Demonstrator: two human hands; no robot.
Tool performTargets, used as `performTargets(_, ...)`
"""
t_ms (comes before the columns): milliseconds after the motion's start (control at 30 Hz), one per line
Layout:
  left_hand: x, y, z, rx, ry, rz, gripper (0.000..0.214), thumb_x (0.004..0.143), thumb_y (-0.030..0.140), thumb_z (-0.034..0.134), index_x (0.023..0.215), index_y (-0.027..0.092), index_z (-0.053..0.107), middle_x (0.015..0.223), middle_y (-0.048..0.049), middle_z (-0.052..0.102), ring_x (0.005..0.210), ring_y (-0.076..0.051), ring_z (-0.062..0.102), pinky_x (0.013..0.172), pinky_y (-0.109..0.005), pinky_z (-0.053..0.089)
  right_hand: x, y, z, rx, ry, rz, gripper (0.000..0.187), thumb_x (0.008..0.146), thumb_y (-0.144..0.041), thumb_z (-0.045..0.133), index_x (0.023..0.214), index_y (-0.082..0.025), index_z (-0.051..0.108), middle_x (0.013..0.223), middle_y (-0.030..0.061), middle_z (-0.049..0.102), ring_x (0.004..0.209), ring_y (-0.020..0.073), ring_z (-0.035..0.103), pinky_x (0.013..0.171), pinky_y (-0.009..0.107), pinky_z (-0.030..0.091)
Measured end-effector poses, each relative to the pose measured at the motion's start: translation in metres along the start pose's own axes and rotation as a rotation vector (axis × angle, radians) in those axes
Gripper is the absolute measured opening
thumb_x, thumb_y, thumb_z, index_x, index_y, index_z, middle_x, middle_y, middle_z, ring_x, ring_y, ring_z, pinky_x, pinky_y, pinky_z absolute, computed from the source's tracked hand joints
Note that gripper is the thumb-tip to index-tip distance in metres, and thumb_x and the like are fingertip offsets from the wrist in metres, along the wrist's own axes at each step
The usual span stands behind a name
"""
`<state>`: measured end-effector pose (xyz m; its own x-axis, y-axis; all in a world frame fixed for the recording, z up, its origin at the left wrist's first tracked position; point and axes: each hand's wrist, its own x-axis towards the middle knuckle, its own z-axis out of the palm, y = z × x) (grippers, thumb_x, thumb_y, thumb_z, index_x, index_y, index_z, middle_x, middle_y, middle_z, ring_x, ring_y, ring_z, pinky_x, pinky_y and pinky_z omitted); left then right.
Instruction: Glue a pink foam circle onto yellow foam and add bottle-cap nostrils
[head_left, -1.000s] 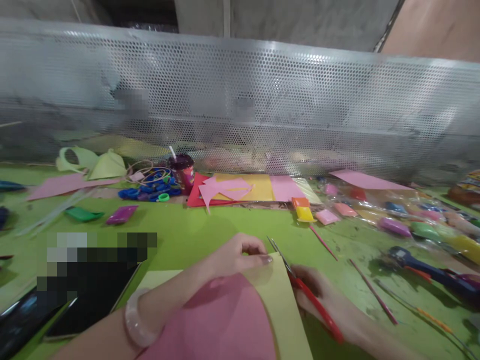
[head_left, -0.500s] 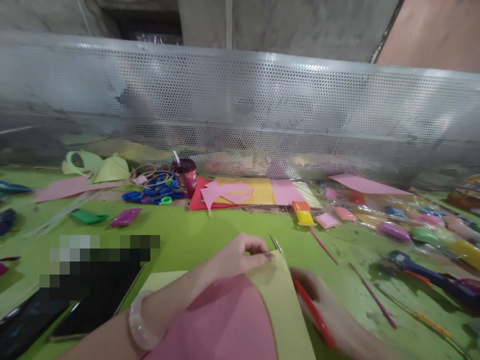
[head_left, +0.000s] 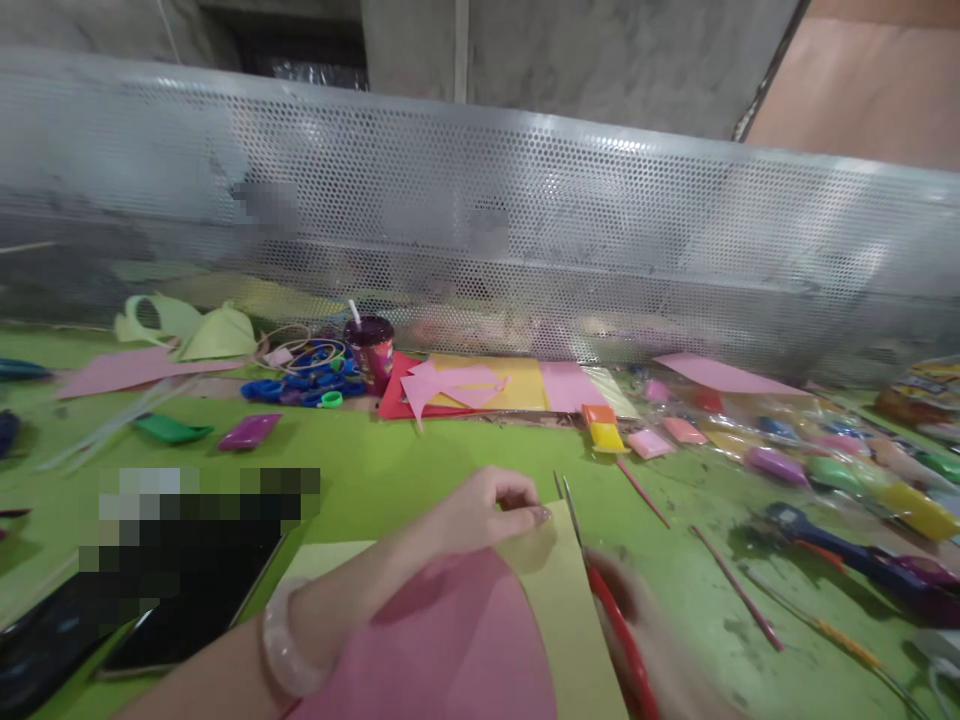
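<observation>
My left hand [head_left: 491, 510] pinches the top edge of a pale yellow sheet of paper [head_left: 574, 610], thumb in front. Over that sheet lies a pink paper piece with a curved edge [head_left: 457, 640], partly under my left forearm. My right hand [head_left: 637, 610], smeared by motion, grips red-handled scissors [head_left: 619, 630]. Their two slim blades [head_left: 568, 500] point away from me, slightly apart, at the upper right corner of the yellow sheet. How the fingers sit in the scissor handles is hidden.
Dark phones [head_left: 195, 590] lie at the left. Behind stand a lidded cup [head_left: 370, 355] and blue scissors [head_left: 307, 380], beside stacked coloured paper [head_left: 487, 385]. Clay packets [head_left: 776, 465] and a dark blue glue gun [head_left: 840, 550] are at the right. A perforated metal panel [head_left: 480, 200] closes the back.
The scissors have shifted slightly right and their blades have spread a little more. My left hand stays on the yellow paper. The view has turned slightly.
</observation>
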<state>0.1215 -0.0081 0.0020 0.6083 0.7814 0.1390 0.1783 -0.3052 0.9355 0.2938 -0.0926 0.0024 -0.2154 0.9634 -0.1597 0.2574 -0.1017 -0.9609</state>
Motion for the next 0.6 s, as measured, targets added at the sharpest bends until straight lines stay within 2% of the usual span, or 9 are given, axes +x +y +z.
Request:
performTargets(133, -0.0002, 0.0002, 0.0018, 0.0, -0.001, -0.004, 0.024, 0.079, 0.032, 0.054, 0.062, 0.015, 0.052, 0.056, 0.0038, 0.043, 0.055, -0.009, 0.038, 0.055, -0.022, 0.031, -0.0013, -0.0016, 0.0003, -0.015, -0.015, -0.001, 0.057, 0.071, -0.062, 0.057, 0.098, -0.013, 0.066, 0.084, 0.0087, 0.069, 0.079, 0.0256, 0.061, 0.061, 0.03, 0.047)
performTargets(333, -0.0008, 0.0019, 0.0016, -0.033, -0.028, -0.002, 0.024, 0.08, 0.035, 0.054, 0.066, 0.015, 0.054, 0.06, 0.0028, 0.047, 0.057, -0.009, 0.04, 0.056, -0.022, 0.032, 0.0003, 0.002, -0.0007, -0.042, -0.013, 0.013, 0.061, 0.07, -0.064, 0.057, 0.102, -0.013, 0.065, 0.085, 0.0094, 0.069, 0.083, 0.0272, 0.06, 0.064, 0.031, 0.047)
performTargets(600, -0.0014, 0.007, 0.0014, -0.048, -0.076, -0.015, 0.025, 0.079, 0.033, 0.054, 0.062, 0.015, 0.051, 0.058, 0.0036, 0.043, 0.056, -0.009, 0.037, 0.054, -0.022, 0.029, -0.0009, 0.0018, -0.0015, -0.053, -0.046, -0.008, 0.065, 0.067, -0.07, 0.054, 0.099, -0.014, 0.065, 0.079, 0.0078, 0.068, 0.075, 0.0249, 0.06, 0.06, 0.03, 0.047)
